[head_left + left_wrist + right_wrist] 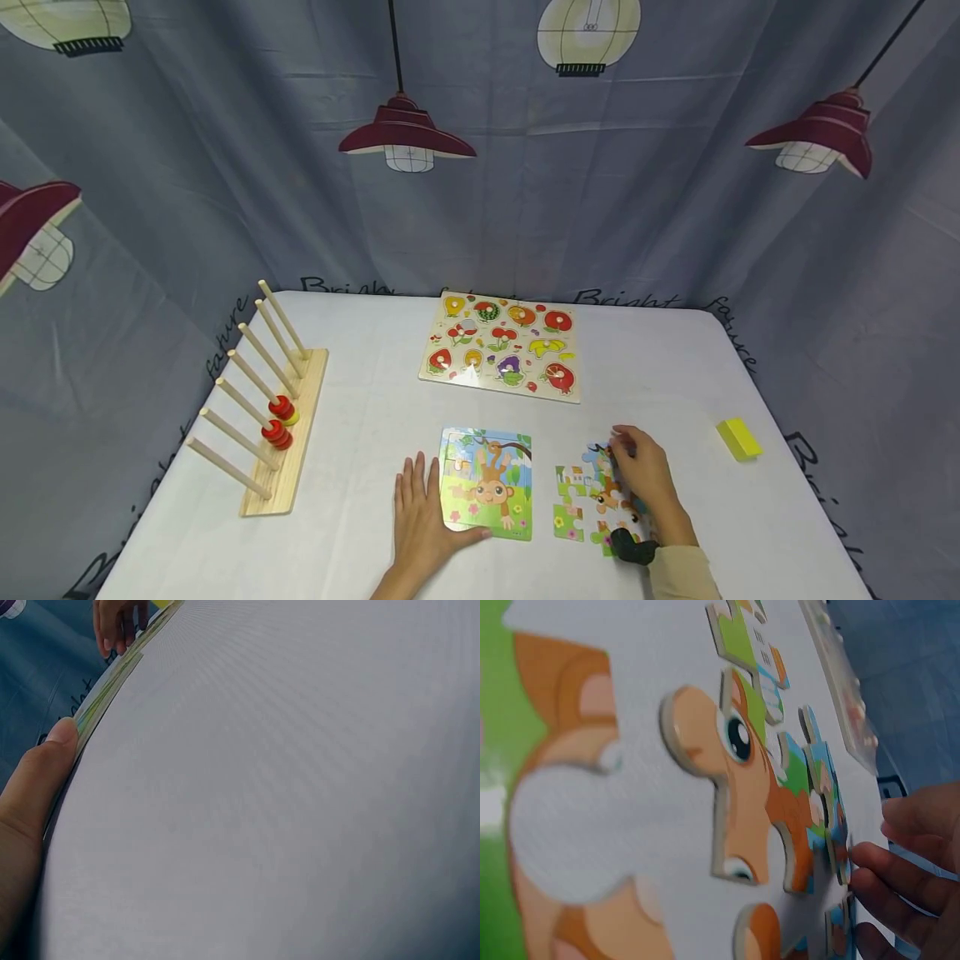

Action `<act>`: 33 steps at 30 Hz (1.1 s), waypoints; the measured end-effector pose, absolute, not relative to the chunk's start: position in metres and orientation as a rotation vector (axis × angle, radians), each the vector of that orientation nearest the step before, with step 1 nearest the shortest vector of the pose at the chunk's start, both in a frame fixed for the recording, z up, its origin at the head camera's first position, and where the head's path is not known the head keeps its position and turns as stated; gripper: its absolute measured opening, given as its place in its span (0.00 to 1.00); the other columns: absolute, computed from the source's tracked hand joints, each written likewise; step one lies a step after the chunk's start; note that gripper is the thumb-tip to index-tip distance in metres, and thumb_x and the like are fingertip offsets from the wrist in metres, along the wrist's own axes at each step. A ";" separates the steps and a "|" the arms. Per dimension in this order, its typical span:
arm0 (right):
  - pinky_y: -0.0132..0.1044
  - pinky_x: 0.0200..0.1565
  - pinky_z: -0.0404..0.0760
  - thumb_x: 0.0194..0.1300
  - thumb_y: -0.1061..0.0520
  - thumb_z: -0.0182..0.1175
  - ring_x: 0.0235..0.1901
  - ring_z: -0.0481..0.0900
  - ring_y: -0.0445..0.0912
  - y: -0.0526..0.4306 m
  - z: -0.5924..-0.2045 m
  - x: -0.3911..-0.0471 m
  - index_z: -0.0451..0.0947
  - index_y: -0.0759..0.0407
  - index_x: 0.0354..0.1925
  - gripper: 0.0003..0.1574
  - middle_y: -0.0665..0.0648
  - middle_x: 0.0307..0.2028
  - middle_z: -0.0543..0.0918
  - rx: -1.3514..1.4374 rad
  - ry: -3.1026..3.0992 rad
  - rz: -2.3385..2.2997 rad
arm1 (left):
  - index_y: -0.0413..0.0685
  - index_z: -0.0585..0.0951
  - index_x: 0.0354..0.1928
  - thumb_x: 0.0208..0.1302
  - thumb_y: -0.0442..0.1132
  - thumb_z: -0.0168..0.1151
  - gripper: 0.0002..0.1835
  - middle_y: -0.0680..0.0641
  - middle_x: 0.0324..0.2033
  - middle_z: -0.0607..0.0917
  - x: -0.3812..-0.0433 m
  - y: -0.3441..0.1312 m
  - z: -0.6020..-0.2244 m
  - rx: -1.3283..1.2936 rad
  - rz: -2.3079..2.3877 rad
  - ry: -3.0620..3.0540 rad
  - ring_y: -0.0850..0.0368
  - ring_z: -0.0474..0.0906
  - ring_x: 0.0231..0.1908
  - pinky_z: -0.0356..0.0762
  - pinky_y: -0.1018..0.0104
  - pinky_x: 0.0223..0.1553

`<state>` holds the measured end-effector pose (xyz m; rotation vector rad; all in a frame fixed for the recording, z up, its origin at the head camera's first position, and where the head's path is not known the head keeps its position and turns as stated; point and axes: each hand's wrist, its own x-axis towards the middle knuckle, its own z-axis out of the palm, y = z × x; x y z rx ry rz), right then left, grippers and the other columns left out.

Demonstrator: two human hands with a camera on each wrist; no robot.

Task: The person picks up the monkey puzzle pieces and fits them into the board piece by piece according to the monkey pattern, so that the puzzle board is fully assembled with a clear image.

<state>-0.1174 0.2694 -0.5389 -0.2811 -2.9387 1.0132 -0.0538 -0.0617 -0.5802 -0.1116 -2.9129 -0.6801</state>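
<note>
My left hand [422, 521] lies spread beside a monkey picture puzzle [491, 492], its thumb over the lower left edge. In the left wrist view the thumb [52, 761] rests along the puzzle's edge. To the right, my right hand [647, 471] is over a group of loose jigsaw pieces. Seen from the right wrist, its fingertips [864, 855] come right at the edge of blue pieces at the far side of the group. A brown piece with an eye [739, 742] lies nearer the camera. A green corner piece [567, 522] sits at the group's left.
A fruit peg board [498, 346] lies at the back middle. On the left stands a wooden base with several pegs [300, 450], two of them carrying stacked red rings [277, 435]. A yellow block [740, 439] is at the right. Curtains with lamp prints [487, 217] surround the white table [360, 533].
</note>
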 end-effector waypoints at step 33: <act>0.39 0.37 0.69 0.48 0.42 0.67 0.35 0.67 0.46 0.276 -0.539 -0.126 0.71 0.58 0.55 0.39 0.57 0.37 0.73 -0.060 -3.141 0.905 | 0.39 0.58 0.66 0.19 0.82 0.57 0.72 0.36 0.68 0.54 -0.054 -0.061 -0.583 -0.107 -0.655 -2.914 0.39 0.43 0.69 0.41 0.47 0.67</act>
